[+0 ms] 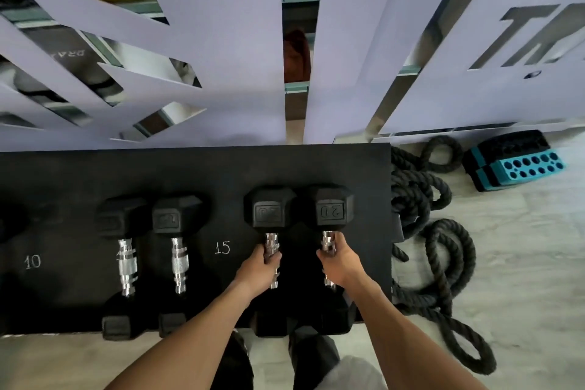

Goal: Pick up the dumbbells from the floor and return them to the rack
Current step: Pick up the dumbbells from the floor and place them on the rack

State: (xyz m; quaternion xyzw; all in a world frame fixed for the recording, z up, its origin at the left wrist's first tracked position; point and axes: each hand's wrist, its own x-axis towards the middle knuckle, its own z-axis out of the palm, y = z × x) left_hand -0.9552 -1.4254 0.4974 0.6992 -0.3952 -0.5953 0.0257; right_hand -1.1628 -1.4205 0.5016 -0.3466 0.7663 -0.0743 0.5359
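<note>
On the black rack (196, 168), the left hand (258, 272) and right hand (340, 266) are each gripping a 20 dumbbell's handle, beside the 15 pair (152, 263).

Both hands (258, 269) hid the mid-handles of the 20s (269, 209). The 15s' (122, 220) numbers were too blurred to read. The rack's (63, 174) left end was cut off.

Single head-worn view — looks steeply down and forward, close above the black rack (196, 168), wall panels (228, 51) beyond it.
</note>
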